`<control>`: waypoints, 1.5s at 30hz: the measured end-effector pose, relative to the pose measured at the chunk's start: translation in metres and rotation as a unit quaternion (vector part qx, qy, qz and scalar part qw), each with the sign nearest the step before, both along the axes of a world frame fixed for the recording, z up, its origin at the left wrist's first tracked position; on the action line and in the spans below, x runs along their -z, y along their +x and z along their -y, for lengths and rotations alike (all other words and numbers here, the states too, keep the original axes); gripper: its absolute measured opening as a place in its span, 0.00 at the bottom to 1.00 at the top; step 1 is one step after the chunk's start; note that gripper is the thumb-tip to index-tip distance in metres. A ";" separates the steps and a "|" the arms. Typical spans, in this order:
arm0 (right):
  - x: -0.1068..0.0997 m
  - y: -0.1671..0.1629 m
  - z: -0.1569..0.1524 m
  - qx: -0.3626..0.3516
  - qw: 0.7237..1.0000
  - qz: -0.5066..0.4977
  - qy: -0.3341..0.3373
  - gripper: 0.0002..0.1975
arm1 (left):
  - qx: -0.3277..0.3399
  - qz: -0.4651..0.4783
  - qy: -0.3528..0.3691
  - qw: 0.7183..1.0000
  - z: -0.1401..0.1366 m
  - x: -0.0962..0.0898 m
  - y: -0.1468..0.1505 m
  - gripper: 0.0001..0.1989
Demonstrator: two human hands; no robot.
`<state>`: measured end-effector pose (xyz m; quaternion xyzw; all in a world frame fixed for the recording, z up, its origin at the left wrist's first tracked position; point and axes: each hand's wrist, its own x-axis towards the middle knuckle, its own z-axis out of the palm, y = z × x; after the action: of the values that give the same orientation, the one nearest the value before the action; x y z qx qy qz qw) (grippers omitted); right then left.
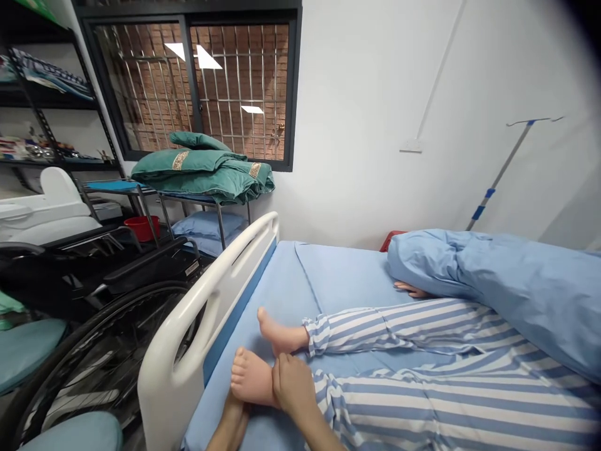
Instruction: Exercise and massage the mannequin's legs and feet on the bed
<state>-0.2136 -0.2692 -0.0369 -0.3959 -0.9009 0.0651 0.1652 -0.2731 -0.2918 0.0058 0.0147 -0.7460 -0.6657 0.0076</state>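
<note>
A bare foot [253, 378] of a figure lying on the bed rests between my two hands, toes pointing up and left. My right hand [295, 383] is closed over its ankle from above, with the fingers curled around. Under the sole and heel, my left hand [237, 410] cups the same foot; its fingers are mostly hidden beneath it. The other foot [279, 335] lies just beyond on the sheet, with neither hand on it. Blue-and-white striped trousers [422, 401] cover both legs down to the ankles.
A white bed end board [206, 313] rises left of the feet. A wheelchair [117, 351] stands beyond it. A blue quilt [493, 269] covers the figure's upper part, with a hand [410, 289] showing at its edge. Green folded bedding [206, 166] lies under the window.
</note>
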 end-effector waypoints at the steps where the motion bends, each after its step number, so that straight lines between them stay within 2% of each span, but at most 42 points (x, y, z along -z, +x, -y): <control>1: 0.000 -0.001 0.000 0.003 1.000 0.000 0.002 0.12 | -0.004 -0.003 0.002 1.000 0.000 0.000 0.001 0.18; 4: 0.001 -0.001 0.001 0.012 1.000 0.000 0.008 0.12 | -0.008 -0.024 -0.006 1.000 0.000 0.001 0.003 0.18; 8: 0.001 -0.001 0.001 0.009 1.000 0.006 0.017 0.12 | 0.023 -0.034 -0.070 0.997 0.000 0.006 0.002 0.17; 13: 0.001 -0.001 0.001 0.007 0.999 0.009 0.030 0.13 | 0.046 -0.001 -0.035 0.998 0.000 0.009 0.000 0.18; 18: 0.005 -0.001 0.000 0.006 0.999 0.007 0.037 0.12 | 0.047 0.005 -0.098 0.994 0.000 0.003 -0.003 0.16; 23: 0.009 -0.003 -0.002 0.009 0.999 0.010 0.036 0.11 | 0.080 0.052 -0.102 0.990 0.003 0.002 -0.014 0.17; 27: 0.010 -0.003 -0.003 0.015 0.999 0.005 0.029 0.11 | 0.078 0.064 -0.121 0.987 0.004 0.007 -0.019 0.16; 35: 0.012 -0.003 -0.003 0.013 0.999 0.007 0.035 0.10 | 0.057 0.065 -0.102 0.991 -0.003 0.022 -0.023 0.16; 45: 0.015 -0.003 -0.003 0.016 0.999 -0.009 0.048 0.10 | 0.068 0.047 -0.108 0.991 -0.004 0.027 -0.022 0.14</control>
<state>-0.2162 -0.2660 -0.0515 -0.4011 -0.8951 0.0224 0.1934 -0.2953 -0.2876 -0.0216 -0.0062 -0.8126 -0.5784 -0.0710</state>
